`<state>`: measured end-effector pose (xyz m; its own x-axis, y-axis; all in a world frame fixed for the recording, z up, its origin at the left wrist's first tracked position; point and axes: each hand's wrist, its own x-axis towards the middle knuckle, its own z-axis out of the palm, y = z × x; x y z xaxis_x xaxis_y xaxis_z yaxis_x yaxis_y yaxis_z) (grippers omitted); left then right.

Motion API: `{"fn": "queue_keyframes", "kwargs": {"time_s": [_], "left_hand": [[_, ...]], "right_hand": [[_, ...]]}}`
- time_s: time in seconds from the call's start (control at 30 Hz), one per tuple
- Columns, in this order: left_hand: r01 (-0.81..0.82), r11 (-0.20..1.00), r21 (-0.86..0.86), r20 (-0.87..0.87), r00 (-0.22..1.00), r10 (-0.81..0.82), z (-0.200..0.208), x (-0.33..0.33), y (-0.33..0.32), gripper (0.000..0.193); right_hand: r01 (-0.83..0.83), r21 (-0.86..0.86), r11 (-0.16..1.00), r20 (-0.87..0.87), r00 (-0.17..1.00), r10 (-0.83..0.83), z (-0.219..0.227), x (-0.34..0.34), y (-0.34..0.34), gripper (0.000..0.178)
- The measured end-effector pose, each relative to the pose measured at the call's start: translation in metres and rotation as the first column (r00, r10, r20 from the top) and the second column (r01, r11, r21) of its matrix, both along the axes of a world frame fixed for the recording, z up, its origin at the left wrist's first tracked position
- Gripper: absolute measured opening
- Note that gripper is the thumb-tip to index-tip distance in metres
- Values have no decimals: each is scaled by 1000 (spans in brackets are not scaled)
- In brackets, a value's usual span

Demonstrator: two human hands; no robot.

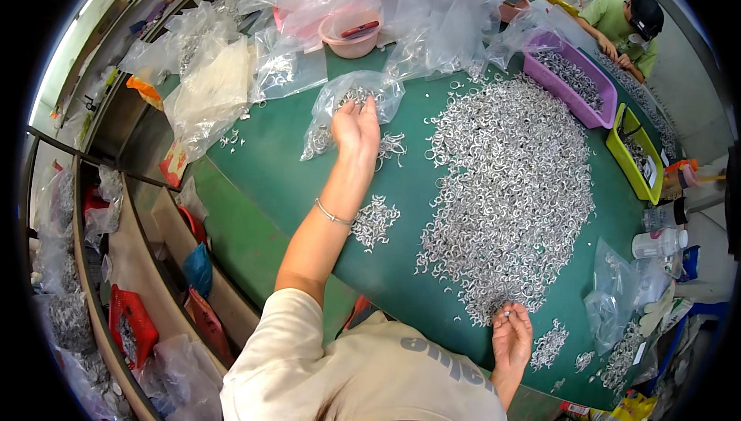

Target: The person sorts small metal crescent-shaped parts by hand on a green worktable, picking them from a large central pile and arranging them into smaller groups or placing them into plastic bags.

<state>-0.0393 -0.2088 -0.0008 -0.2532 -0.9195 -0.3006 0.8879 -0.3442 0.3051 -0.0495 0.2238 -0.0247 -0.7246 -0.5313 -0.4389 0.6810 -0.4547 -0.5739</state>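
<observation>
A large pile of small silver, curved ring-like pieces (509, 182) is spread over the green table (417, 267). My left hand (356, 128) reaches forward to the mouth of a clear plastic bag (320, 116) that holds more such pieces. Its fingers are extended and slightly apart over the pieces in the bag; their tips are partly hidden. At the pile's near edge, my right hand (512, 338) is turned palm up with curled fingers, pinching a small silver curved piece (507, 313). Smaller heaps (376, 223) lie beside the main pile, one of them close to my right hand (549, 346).
A purple basket (571, 81) and a yellow-green basket (634, 155) with pieces stand at the right. Behind the bag are a pink bowl (351, 39) and heaped plastic bags (440, 20). A co-worker (629, 31) sits far right. Shelving (166, 243) runs along the left.
</observation>
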Motion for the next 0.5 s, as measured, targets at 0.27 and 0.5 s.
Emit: {"fn": "queue_keyframes", "kwargs": {"time_s": [0.27,0.5], "left_hand": [[540,799,-264,139,841,-522,19,22,63,55],[989,48,-143,636,129,-761,22,69,177,30]], "right_hand": [[63,93,994,-52,997,-58,2,5,4,21],[42,112,993,-253,967,-13,32,25,-25,30]]}}
